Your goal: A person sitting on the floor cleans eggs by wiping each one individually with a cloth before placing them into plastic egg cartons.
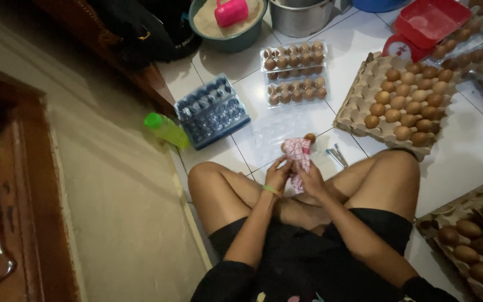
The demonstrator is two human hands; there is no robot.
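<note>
- While the person sits cross-legged on the white tiled floor (303,120), both hands meet just above the knees: the left hand (278,173) and the right hand (310,178) have their fingers curled tight on a red-and-white checked cloth (297,154), with a brown egg (309,137) showing at the cloth's top edge.
- A green band (270,189) circles the left wrist.
- Just beside the right knee, a small bluish tool (337,155) lies on the tiles.
- At the near right edge of the floor, a cardboard tray (476,246) holds brown eggs.
- Beyond the hands, a larger cardboard egg tray (359,100), partly filled, sits toward the right.
- Toward the left wall lie a green bottle (166,130) and a stack of empty clear cartons (212,111).
- Farther off, two clear cartons filled with eggs (296,72) rest side by side.
- At the far edge stand a basin with a pink scoop (230,12), a metal pot (300,17) and a red scale (420,28).
</note>
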